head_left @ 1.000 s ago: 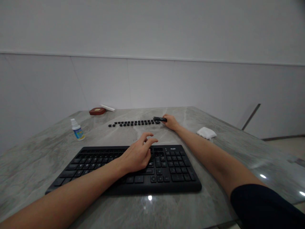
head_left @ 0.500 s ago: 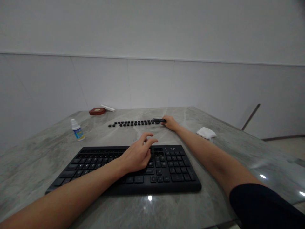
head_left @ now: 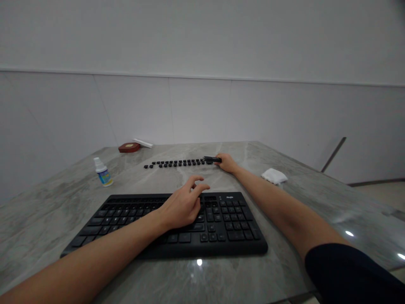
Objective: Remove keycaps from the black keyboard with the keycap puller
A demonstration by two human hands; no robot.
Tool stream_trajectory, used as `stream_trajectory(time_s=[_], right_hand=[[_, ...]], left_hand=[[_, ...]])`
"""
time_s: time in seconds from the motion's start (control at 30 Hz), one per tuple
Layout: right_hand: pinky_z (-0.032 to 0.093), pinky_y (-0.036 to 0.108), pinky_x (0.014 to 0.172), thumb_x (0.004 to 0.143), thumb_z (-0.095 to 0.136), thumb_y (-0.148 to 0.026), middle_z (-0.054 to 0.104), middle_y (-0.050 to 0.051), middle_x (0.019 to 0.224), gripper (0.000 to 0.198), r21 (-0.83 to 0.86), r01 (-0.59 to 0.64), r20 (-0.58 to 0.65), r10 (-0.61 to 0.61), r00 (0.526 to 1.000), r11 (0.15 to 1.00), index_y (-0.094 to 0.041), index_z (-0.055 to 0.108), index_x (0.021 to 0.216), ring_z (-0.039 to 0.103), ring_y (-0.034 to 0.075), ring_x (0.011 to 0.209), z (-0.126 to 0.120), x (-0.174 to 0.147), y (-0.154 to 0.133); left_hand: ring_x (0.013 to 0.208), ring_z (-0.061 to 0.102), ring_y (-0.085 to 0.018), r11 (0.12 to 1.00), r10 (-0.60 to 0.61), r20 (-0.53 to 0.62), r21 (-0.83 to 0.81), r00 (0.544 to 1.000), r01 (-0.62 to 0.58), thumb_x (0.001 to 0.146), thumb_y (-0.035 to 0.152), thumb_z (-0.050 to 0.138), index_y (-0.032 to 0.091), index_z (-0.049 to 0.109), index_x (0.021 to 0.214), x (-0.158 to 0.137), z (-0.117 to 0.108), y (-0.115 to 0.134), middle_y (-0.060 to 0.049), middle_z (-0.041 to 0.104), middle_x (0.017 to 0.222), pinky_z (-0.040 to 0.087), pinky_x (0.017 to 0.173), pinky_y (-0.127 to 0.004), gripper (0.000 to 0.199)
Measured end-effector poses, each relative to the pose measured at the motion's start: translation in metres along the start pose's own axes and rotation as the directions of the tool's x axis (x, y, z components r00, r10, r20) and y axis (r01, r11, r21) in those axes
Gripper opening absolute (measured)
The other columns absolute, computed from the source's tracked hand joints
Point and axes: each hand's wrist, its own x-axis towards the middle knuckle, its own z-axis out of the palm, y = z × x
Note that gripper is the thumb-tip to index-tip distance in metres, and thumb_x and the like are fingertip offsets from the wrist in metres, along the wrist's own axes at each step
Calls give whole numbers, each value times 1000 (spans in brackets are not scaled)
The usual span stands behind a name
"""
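Observation:
A black keyboard (head_left: pixel 238 223) lies in front of me on the marbled tabletop. My left hand (head_left: pixel 184 204) rests over its middle, holding nothing, with the fingers apart and slightly bent. Beyond the keyboard, my right hand (head_left: pixel 226 163) is closed around a slim black brush (head_left: pixel 212 159), which points left. The brush is at the right end of two rows of loose black keycaps (head_left: pixel 180 163). It overlaps the last keycaps in view, and I cannot tell whether it touches them.
A white spray bottle (head_left: pixel 103 173) with a blue label stands at the left. A reddish-brown box (head_left: pixel 129 147) and a white flat strip (head_left: pixel 143 143) lie at the back left. A folded white cloth (head_left: pixel 274 176) is beside my right forearm. A wall rises behind the table.
The brush in my right hand has tilted and shifted very slightly. My left hand and the keyboard stay in place.

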Motion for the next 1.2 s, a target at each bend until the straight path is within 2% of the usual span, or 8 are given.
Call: stream_trajectory(time_s=[0.43, 0.77, 0.97, 1.03, 1.07, 1.13, 1.2], right_hand=[[44, 25, 77, 69, 58, -6, 70, 8, 88, 19, 21, 5, -10, -5, 1000, 1000, -13, 72, 80, 61, 19, 82, 1, -1, 2], [44, 27, 81, 67, 60, -6, 69, 9, 93, 17, 109, 11, -35, -7, 999, 994, -13, 71, 77, 61, 19, 85, 1, 0, 2], [45, 26, 79, 61, 63, -7, 68, 7, 89, 9, 205, -33, -106, 55, 993, 978, -15, 67, 65, 61, 18, 80, -4, -2, -6], [44, 26, 78, 62, 66, -14, 67, 7, 89, 2, 236, -77, -181, 122, 976, 969, -16, 65, 63, 60, 17, 80, -8, -3, -9], [44, 27, 77, 65, 66, -20, 66, 7, 89, 5, 252, -108, -231, 169, 958, 962, -16, 65, 64, 59, 18, 79, -12, -2, -10], [43, 28, 73, 74, 61, -34, 65, 8, 85, 20, 289, -181, -337, 277, 900, 940, -16, 64, 67, 58, 18, 77, -22, -2, -13], [42, 28, 67, 85, 46, -48, 63, 7, 77, 39, 333, -245, -412, 374, 831, 911, -15, 62, 69, 56, 18, 71, -34, -3, -20]], left_hand=[[85, 57, -15, 1000, 2, 7, 9, 1000, -3, 82, 4, 42, 16, 44, 122, 0, 0, 0, -17, 35, 136, 54, 82, -39, 42], [81, 57, -15, 1000, 5, 5, 15, 1000, -5, 82, 5, 42, 17, 45, 122, -1, 1, -1, -17, 35, 136, 54, 80, -39, 42], [78, 57, -13, 1000, 7, 0, 8, 1000, -7, 82, 5, 43, 16, 46, 121, 0, 2, -2, -17, 36, 136, 55, 79, -37, 41], [78, 58, -13, 1000, 8, -5, 10, 1000, -8, 83, 6, 43, 16, 47, 121, -1, 2, -2, -17, 36, 136, 55, 80, -37, 40], [82, 59, -14, 1000, 14, -12, 12, 1000, -14, 83, 6, 43, 16, 48, 120, -1, 2, -3, -17, 36, 136, 54, 82, -37, 39], [94, 59, -18, 999, 41, -28, 11, 999, -41, 84, 7, 43, 15, 52, 117, -1, 2, -3, -16, 41, 133, 53, 87, -37, 35], [105, 57, -20, 995, 96, -29, -12, 995, -96, 85, 7, 42, 14, 56, 112, -1, 0, -3, -14, 49, 126, 51, 93, -36, 32]])
